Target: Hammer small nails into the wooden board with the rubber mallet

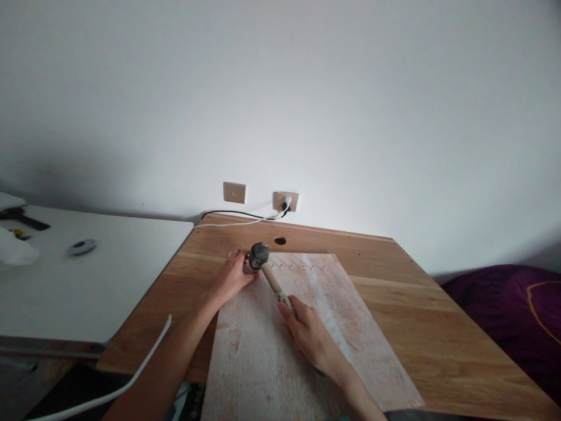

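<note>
Wooden-handled, the hammer (272,279) is slanting mid-frame in the clenched right hand (307,330), while the left hand (235,273) is curling beside its head, grasp unclear.

We take this for a room in a home: a plain white wall (350,117) carries a beige socket (278,200) with plugs (287,201) in it, a wooden desk (390,298) stands against that wall, beside it we see a white desk (135,257) bearing what looks like a computer mouse (82,247), and on the right lies purple cloth (495,298), perhaps bedding.
</note>
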Tool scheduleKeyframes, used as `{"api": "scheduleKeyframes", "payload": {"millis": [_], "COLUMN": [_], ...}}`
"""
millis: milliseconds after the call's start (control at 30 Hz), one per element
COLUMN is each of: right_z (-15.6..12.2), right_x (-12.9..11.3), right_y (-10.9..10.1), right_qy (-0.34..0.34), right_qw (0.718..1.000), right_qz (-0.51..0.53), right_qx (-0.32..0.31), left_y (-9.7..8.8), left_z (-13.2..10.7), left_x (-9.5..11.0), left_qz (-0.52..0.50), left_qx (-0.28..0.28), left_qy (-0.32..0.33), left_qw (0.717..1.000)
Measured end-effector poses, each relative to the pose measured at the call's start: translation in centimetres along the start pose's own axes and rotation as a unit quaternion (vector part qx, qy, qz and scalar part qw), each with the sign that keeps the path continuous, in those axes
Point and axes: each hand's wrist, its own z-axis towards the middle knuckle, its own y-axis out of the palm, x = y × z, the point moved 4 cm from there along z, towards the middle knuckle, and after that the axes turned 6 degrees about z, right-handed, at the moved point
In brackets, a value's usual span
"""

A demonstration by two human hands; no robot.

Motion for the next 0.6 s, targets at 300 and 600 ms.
{"api": "scheduleKeyframes", "payload": {"millis": [300,600], "right_z": [-1.1,-0.4], "right_x": [0.9,-0.9], "right_y": [-0.4,0.0], "right_qy": [0.027,-0.001], "right_qw": [0.998,0.997], "right_qz": [0.052,0.073], "right_qx": [0.004,0.007], "left_y": [-0.3,0.0], "left_z": [0.5,0.1], "left_x": [0.7,0.0], "left_qz": [-0.016,0.009], "left_qx": [-0.023,0.003], "left_qy": [0.023,0.015], "left_qw": [0.999,1.000]}}
